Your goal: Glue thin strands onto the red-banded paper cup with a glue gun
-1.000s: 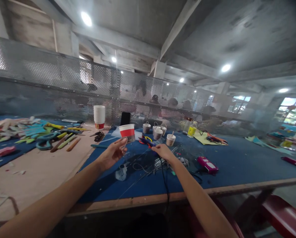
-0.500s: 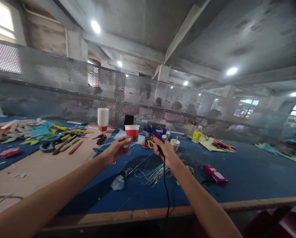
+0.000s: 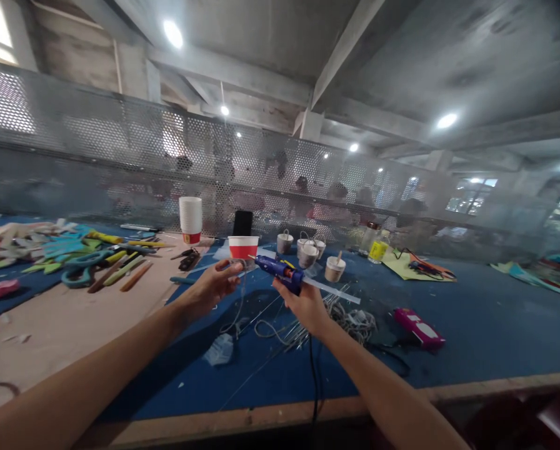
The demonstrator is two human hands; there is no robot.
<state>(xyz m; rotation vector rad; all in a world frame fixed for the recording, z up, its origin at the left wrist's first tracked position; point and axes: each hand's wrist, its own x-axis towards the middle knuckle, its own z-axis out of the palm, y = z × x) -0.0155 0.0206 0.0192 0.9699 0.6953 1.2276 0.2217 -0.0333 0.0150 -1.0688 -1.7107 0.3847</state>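
My left hand (image 3: 214,286) is closed, thumb and fingertips pinching a thin grey cord (image 3: 241,300) that hangs down to the tabletop. A small clear or pale bit shows at those fingertips, too unclear to name. My right hand (image 3: 305,306) grips a blue hot glue gun (image 3: 279,269); a translucent glue stick (image 3: 339,291) sticks out of its back. Its nozzle points left, close to my left fingertips. Just behind them is a red and white paper cup (image 3: 243,245), its base partly hidden; I cannot tell whether the fingers touch it.
Small grey cups with cord handles (image 3: 307,251) and a cup with a stick (image 3: 335,269) stand behind. Wires and cord (image 3: 350,322) lie right of centre. Stacked paper cups (image 3: 190,219), scissors (image 3: 80,269), a magenta box (image 3: 419,327) and a yellow-labelled bottle (image 3: 378,247) surround the work.
The glue gun has come down and turned, its nozzle now beside my left fingertips. My left hand has shifted slightly left. The small grey cups behind have come into view.
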